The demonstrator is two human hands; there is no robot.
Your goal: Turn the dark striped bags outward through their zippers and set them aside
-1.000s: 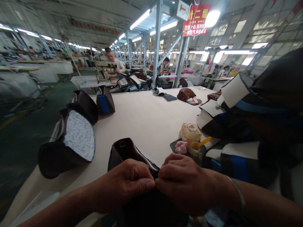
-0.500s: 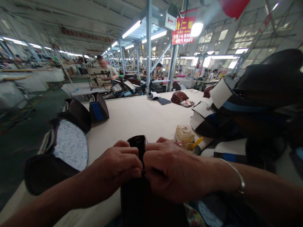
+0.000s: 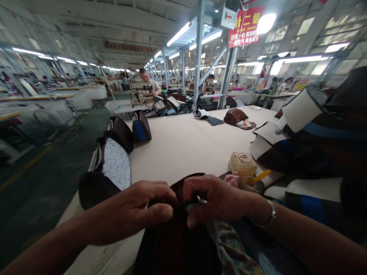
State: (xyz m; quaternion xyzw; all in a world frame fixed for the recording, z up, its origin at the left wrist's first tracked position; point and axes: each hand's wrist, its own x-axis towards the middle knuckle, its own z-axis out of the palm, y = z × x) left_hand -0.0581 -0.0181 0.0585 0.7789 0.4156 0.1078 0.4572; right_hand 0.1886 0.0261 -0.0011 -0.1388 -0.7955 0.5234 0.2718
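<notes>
A dark handbag [image 3: 177, 244] stands upright in front of me at the near edge of the table, its top opening turned up. My left hand [image 3: 147, 206] pinches the left side of its upper edge, thumb pressed against the fingers. Across from it, my right hand [image 3: 215, 198] grips the same edge between thumb and bent fingers, with a small pale patch showing at the fingertips. Part of the edge is hidden by the fingers. Right behind the right hand sits a yellowish glue-stained pot [image 3: 243, 166] with a yellow handle [image 3: 261, 176] leaning out.
Dark bag pieces, one with light-blue patterned lining [image 3: 117, 162], line the left edge of the pale table [image 3: 172, 145]. A brown bag [image 3: 236, 117] lies at the back. Black-and-white bag parts [image 3: 309, 114] pile up on the right. A person [image 3: 150, 86] sits at a sewing machine beyond.
The view has swung left, shifting the scene rightwards. My hands have moved slightly apart along the bag's edge, and my right hand's thumb now shows. The bag's far flap appears lower.
</notes>
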